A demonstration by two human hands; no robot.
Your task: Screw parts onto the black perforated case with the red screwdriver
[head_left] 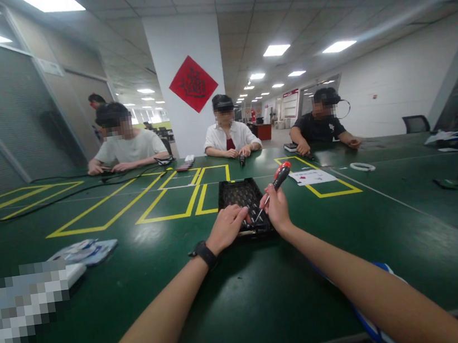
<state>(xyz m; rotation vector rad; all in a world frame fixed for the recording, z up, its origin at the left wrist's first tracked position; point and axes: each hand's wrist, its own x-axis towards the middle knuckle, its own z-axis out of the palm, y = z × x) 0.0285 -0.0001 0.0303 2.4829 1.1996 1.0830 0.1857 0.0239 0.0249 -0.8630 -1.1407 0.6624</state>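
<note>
A black rectangular tray (235, 190) with a patterned, pitted inside lies on the green table straight ahead of me. My left hand (228, 225), with a dark band at the wrist, is closed over the tray's near left edge, its fingertips bent inward. In my right hand (276, 207) is a screwdriver (282, 172) with a black and red handle. It slants down to the left, its thin metal shaft over the tray's near right part. Whether the tip touches anything is too small to tell.
Yellow tape marks the green table (230, 306). A white paper (313, 177) and a white ring (362, 166) lie to the right. Blue-and-white packets (83, 251) lie at the left, near a black cable (68, 203). Several people sit along the far edge.
</note>
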